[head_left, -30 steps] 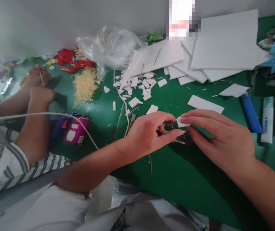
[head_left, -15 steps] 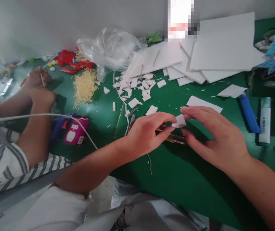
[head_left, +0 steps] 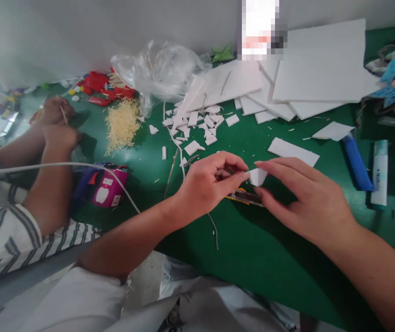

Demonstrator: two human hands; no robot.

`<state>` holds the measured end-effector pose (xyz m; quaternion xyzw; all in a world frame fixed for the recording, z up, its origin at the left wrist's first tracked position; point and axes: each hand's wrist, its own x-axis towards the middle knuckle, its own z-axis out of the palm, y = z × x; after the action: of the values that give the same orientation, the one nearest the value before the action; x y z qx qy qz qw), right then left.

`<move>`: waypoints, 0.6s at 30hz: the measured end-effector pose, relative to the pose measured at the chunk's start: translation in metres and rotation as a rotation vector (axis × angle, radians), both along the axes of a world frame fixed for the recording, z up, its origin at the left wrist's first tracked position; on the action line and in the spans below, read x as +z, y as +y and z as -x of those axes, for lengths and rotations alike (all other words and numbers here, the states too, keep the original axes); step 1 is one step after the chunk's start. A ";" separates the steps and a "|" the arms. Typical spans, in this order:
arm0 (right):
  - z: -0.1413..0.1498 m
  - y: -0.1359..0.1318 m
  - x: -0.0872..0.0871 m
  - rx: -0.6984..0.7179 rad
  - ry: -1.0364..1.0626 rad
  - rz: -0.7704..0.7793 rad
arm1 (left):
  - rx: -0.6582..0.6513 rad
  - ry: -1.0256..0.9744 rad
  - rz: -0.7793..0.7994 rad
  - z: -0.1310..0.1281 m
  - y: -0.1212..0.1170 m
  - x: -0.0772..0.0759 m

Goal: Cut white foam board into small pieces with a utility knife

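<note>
A small piece of white foam board (head_left: 258, 176) is between my two hands, above the green table (head_left: 252, 258). My right hand (head_left: 308, 198) is closed on it, index finger along the top and thumb at the lower edge. The fingers of my left hand (head_left: 214, 182) are curled, and its thumb and fingertips pinch the piece's left corner. Just below the hands lies a utility knife (head_left: 245, 197) with yellow on its handle and a dark blade, partly hidden by them. A white foam strip (head_left: 293, 151) lies beyond my right hand.
White foam scraps (head_left: 197, 124) and stacked foam sheets (head_left: 321, 64) lie toward the wall, beside a clear plastic bag (head_left: 164, 69). A blue tube (head_left: 358, 161) and a glue stick (head_left: 380, 173) lie right. Left are a pink power adapter (head_left: 110, 189), white cable (head_left: 79, 164) and another person's hands (head_left: 61, 122).
The foam piece was pinched by my left hand while my right fingers stood apart from it. Now it has turned, and my right fingers have closed on it. More of the knife shows.
</note>
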<state>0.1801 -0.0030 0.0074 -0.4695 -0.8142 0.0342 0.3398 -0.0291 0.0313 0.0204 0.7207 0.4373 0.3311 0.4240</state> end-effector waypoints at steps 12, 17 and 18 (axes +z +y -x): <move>-0.032 0.026 0.012 -0.625 -0.264 0.222 | -0.441 0.728 -0.513 0.011 -0.011 0.006; -0.033 0.030 0.012 -0.625 -0.273 0.178 | -0.447 0.797 -0.530 0.011 -0.010 0.002; -0.035 0.031 0.009 -0.624 -0.272 0.159 | -0.461 0.812 -0.536 0.011 -0.009 0.001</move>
<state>0.2147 0.0282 0.0168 -0.7209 -0.6642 -0.0709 0.1846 -0.0399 0.0223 0.0218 0.9509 0.2969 0.0243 0.0838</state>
